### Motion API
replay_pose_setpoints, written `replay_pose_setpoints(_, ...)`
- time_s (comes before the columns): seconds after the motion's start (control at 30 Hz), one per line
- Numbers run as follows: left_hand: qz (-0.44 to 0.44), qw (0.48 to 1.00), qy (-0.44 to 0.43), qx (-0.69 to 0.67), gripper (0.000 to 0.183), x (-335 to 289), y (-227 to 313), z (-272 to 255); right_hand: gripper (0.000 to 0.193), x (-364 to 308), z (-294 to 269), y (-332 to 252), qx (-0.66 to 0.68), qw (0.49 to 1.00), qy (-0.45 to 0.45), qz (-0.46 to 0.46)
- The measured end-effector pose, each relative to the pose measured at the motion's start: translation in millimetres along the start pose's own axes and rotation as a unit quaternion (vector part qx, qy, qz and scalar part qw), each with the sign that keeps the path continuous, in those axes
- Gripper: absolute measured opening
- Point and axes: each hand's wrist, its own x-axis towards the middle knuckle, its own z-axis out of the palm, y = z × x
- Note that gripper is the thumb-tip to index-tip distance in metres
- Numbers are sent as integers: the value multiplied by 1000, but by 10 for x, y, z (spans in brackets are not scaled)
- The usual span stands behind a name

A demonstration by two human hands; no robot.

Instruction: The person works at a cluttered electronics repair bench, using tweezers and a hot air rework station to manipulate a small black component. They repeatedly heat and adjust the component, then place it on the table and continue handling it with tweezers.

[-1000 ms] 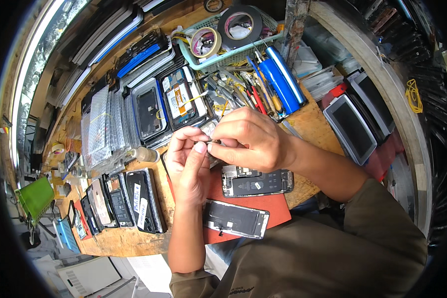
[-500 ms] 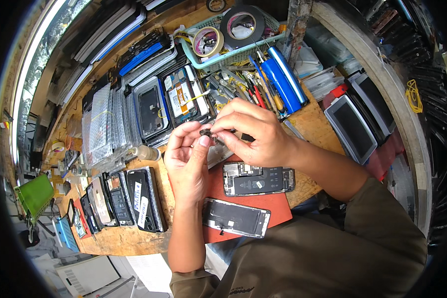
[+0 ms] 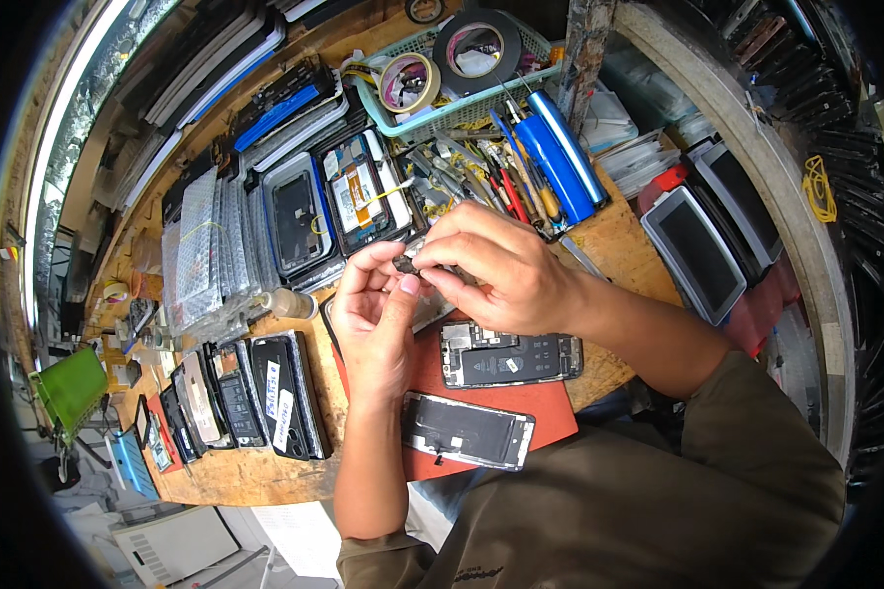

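Observation:
A small dark part (image 3: 404,264), too small to name by kind, sits between my hands above the bench. My left hand (image 3: 371,319) pinches it between thumb and fingertips, palm turned up. From the other side, my right hand (image 3: 506,270) is closed, its thumb and forefinger pressed at the part's right edge. Below lies an opened phone body (image 3: 513,355) with its battery and boards bare. Nearer to me, a detached phone screen (image 3: 467,430) rests back side up on a red mat (image 3: 548,417). Whatever lies directly beneath my hands is partly hidden.
Several phones (image 3: 283,398) stand in a row at left, near a small bottle (image 3: 290,303). Behind are bubble-wrapped packs (image 3: 206,245), phone frames (image 3: 300,211), hand tools (image 3: 471,167), blue cylinders (image 3: 557,162) and a green basket (image 3: 403,126) with tape rolls. Tablets (image 3: 694,250) lean at right.
The small dark part has been tilted a little between my fingertips. My right fingers have shifted slightly against it, and my left thumb is a bit lower. The phone pieces lie as before.

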Motion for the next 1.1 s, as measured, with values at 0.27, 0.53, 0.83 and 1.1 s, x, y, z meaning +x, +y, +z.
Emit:
replay_pose_setpoints(0.27,3,999,-5,-39,37,-5,25,16,24,-15,-38,-9,26,997,-27,64)
replay_pose_setpoints(0.53,8,1000,-15,-20,37,6,-1,-34,13,-12,-26,-26,70,988,-30,133)
replay_pose_setpoints(0.83,6,1000,-17,-20,35,7,4,-25,11,-17,-36,-65,165,959,-31,229)
replay_pose_setpoints(1.1,18,999,-26,-7,32,1,1,-21,18,-29,-35,-58,336,865,-23,372)
